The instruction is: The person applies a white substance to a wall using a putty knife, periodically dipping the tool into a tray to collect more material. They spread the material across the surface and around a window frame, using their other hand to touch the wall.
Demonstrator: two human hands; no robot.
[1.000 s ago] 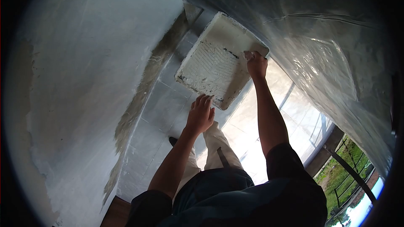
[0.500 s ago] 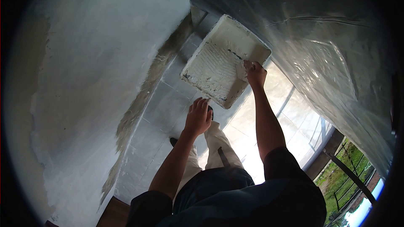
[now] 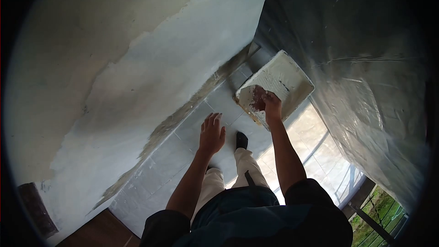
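My right hand (image 3: 272, 106) is closed on a flat reddish-brown spreader (image 3: 259, 99) smeared with white. It holds the spreader over the near left part of a paint tray (image 3: 298, 77), whose ribbed slope is coated with off-white material. My left hand (image 3: 211, 133) hangs in the air left of the tray, fingers stretched out and holding nothing. There is a white smear near its fingertips.
On the left rises a wall (image 3: 183, 41) with a whitish coat and a bare grey strip along its foot. Plastic sheeting (image 3: 352, 87) hangs on the right. Tiled floor (image 3: 183, 144) lies below, with my dark shoe (image 3: 241, 140) near the tray.
The spreader has moved from the tray's right side to its near left part. My left hand has shifted slightly down from the tray. The view has turned, showing more wall.
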